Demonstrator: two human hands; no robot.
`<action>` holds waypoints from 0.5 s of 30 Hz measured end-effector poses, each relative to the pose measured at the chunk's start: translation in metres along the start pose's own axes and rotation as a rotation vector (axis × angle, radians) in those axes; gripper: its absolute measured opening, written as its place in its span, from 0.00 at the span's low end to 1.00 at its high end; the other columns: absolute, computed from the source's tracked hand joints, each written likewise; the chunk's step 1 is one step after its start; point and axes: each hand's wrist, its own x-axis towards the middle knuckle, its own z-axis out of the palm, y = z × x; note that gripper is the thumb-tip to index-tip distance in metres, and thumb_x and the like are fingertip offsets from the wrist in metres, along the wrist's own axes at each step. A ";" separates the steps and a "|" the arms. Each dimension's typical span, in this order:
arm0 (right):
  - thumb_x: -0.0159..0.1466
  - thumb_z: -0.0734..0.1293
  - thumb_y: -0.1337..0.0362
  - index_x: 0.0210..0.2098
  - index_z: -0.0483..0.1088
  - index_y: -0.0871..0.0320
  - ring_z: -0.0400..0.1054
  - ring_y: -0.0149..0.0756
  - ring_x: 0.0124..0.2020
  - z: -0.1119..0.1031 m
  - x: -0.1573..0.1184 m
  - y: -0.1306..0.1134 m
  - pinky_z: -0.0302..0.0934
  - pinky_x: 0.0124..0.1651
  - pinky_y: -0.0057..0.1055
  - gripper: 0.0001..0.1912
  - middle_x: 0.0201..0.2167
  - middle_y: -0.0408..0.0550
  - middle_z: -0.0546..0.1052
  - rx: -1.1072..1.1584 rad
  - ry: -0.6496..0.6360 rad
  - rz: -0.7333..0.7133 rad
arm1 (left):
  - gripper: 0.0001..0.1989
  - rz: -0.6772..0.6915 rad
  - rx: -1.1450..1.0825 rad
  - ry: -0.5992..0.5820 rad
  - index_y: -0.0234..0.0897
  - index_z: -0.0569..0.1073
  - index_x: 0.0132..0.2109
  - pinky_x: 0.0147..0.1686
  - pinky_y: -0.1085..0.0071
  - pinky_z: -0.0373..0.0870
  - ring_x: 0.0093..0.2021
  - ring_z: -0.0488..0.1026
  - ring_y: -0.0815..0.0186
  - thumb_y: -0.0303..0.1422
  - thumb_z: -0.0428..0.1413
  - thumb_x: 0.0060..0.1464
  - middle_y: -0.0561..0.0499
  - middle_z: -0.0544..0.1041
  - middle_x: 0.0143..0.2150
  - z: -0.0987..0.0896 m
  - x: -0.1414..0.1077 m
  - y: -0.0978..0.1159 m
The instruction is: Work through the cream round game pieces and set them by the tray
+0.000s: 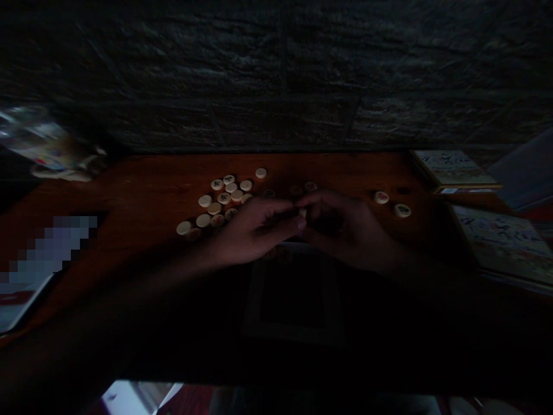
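Observation:
My left hand [254, 230] and my right hand [348, 227] meet over the middle of the wooden table [151, 178]. Between their fingertips is a small pale round piece [303, 213], seen partly edge-on, and both hands pinch it. Several round game pieces [215, 208] lie in a loose group behind and left of my left hand, some with dark or red characters. A red-marked piece [381, 197] and a dark-marked piece [402, 210] lie right of my right hand. Below my hands is a dim framed tray or board [254, 300]; shadow hides its details.
Two flat boxes [455, 167] [507, 239] lie at the right. A clear jar [47, 141] stands at the back left, with a device-like flat object [26, 305] nearer on the left. The dark stone wall [276, 75] rises behind the table.

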 end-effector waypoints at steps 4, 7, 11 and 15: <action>0.66 0.71 0.65 0.51 0.71 0.56 0.69 0.30 0.31 0.000 0.001 0.000 0.64 0.35 0.28 0.14 0.30 0.39 0.72 -0.018 -0.003 -0.005 | 0.12 0.000 0.006 -0.010 0.33 0.77 0.37 0.26 0.76 0.62 0.29 0.69 0.70 0.36 0.56 0.67 0.55 0.72 0.29 0.000 0.000 0.001; 0.67 0.71 0.65 0.51 0.71 0.57 0.69 0.30 0.30 0.000 0.001 0.001 0.64 0.35 0.28 0.13 0.30 0.39 0.72 -0.021 -0.005 -0.010 | 0.12 0.011 0.027 -0.011 0.33 0.77 0.37 0.27 0.76 0.63 0.29 0.69 0.70 0.36 0.56 0.67 0.54 0.72 0.29 0.000 0.000 0.000; 0.67 0.71 0.66 0.50 0.71 0.58 0.69 0.30 0.31 0.000 0.001 0.002 0.63 0.35 0.28 0.13 0.30 0.39 0.72 -0.041 -0.001 -0.027 | 0.13 0.032 0.080 -0.001 0.34 0.76 0.36 0.28 0.75 0.63 0.29 0.69 0.70 0.36 0.55 0.68 0.55 0.72 0.28 0.001 0.000 -0.001; 0.67 0.71 0.67 0.50 0.71 0.57 0.70 0.31 0.31 0.000 0.000 0.003 0.64 0.35 0.29 0.12 0.31 0.40 0.73 -0.034 -0.010 -0.024 | 0.12 0.016 0.112 -0.004 0.33 0.77 0.38 0.28 0.75 0.63 0.30 0.70 0.70 0.35 0.55 0.67 0.54 0.74 0.29 0.001 -0.001 0.000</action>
